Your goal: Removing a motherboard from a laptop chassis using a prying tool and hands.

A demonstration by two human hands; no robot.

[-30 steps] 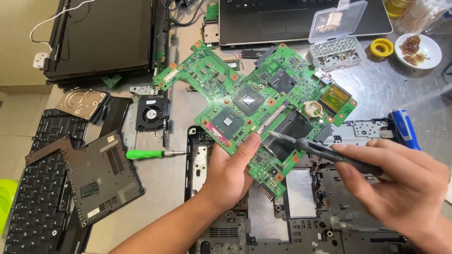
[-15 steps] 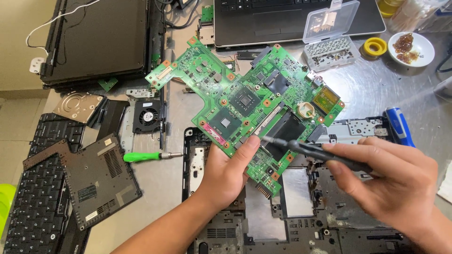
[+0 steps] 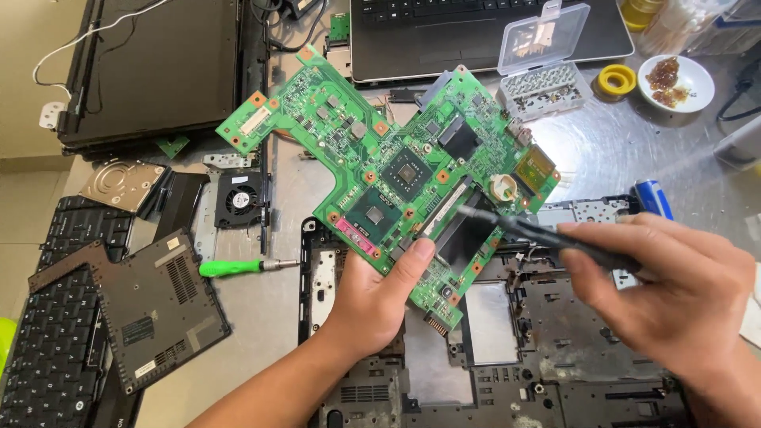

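Fingers (image 3: 416, 252) of the left hand (image 3: 376, 305) are closed on the lower edge of the green motherboard (image 3: 396, 170), thumb pressed on its face; the board is held lifted and tilted above the stripped laptop base (image 3: 507, 372).

Items, left to right, placed relative to the motherboard:

- Loose keyboard (image 3: 55, 317), far left and below; already removed.
- Black bottom cover panel (image 3: 147, 305), left and below, laid partly over the keyboard; removed.
- Hard drive (image 3: 123, 182), left, lying free.
- Closed black laptop lid (image 3: 151, 67), upper left.
- Cooling fan (image 3: 238, 198), just left, detached.
- Green-handled screwdriver (image 3: 238, 267), left and below, set down.
- Laptop base, directly beneath; judged emptied of its board, frame and plastics remaining.
- Second laptop (image 3: 476, 28), above, partly seen.
- Clear screw box (image 3: 543, 67), upper right, lid raised.
- Yellow ring-shaped roll (image 3: 617, 79) and small white dish (image 3: 682, 79) with brown contents, farther upper right.
- Blue cylindrical item (image 3: 654, 198), right, just beside the base.
- Right hand (image 3: 666, 285), right and below; fingers are wrapped around a dark slender tool (image 3: 547, 234), its tip brought to the board near the round coin cell.

Progress, as judged: disassembly is largely done; work on the board itself is under way.
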